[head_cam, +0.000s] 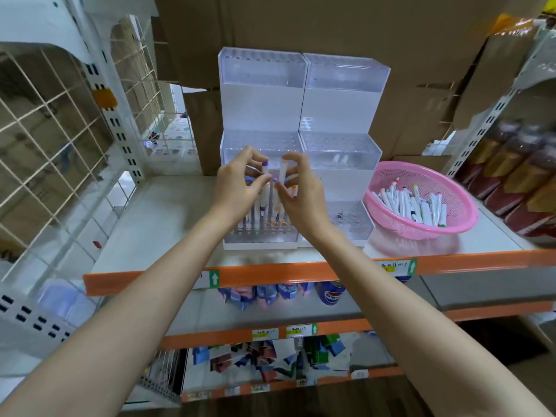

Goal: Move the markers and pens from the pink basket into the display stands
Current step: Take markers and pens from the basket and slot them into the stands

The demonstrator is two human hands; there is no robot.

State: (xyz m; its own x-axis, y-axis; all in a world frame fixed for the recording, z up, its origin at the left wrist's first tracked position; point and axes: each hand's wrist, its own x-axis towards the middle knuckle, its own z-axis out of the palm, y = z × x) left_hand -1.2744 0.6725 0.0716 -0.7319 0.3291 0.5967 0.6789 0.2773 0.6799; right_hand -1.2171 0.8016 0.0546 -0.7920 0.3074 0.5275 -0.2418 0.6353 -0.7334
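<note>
Two tiered clear-and-white display stands sit side by side on the shelf, the left stand (261, 115) and the right stand (343, 121). Several markers (264, 218) stand upright in the left stand's lowest tier. My left hand (237, 188) pinches a white marker with a purple cap (265, 182) above that tier. My right hand (301, 191) holds a second white marker (283, 171) upright beside it. The pink basket (388, 170), at the right of the stands, holds several white markers (412, 203).
The shelf (168, 218) has an orange front edge (270, 273) with price tags. A white wire grid panel (54, 121) stands at the left. Cardboard boxes (331, 28) fill the back. Dark packaged goods (517, 182) line the right. Lower shelves hold small packets.
</note>
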